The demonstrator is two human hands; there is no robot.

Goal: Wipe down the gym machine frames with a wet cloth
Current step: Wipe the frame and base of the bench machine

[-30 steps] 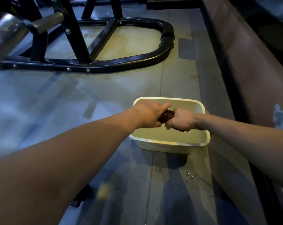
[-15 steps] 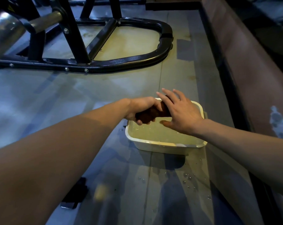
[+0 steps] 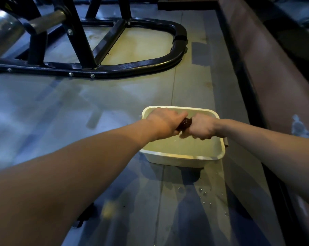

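Note:
A dark wet cloth (image 3: pixel 185 123), rolled tight, is stretched between my two hands over a white rectangular basin (image 3: pixel 183 158) that holds water. My left hand (image 3: pixel 163 122) grips the cloth's left end and my right hand (image 3: pixel 201 128) grips its right end; only a short piece shows between them. The basin stands on the grey floor. The black gym machine frame (image 3: pixel 132 69) lies beyond it, at the upper left, with a curved base tube and slanted uprights.
A long brown ledge (image 3: pixel 267 71) runs along the right side, close to the basin. Water drops (image 3: pixel 205 193) dot the floor in front of the basin. A chrome bar end (image 3: pixel 2 34) juts in at the top left. A small dark object (image 3: pixel 84 217) lies under my left forearm.
Half a second ago my right hand was open beside the cloth; now it grips the cloth again, both hands holding the roll over the basin.

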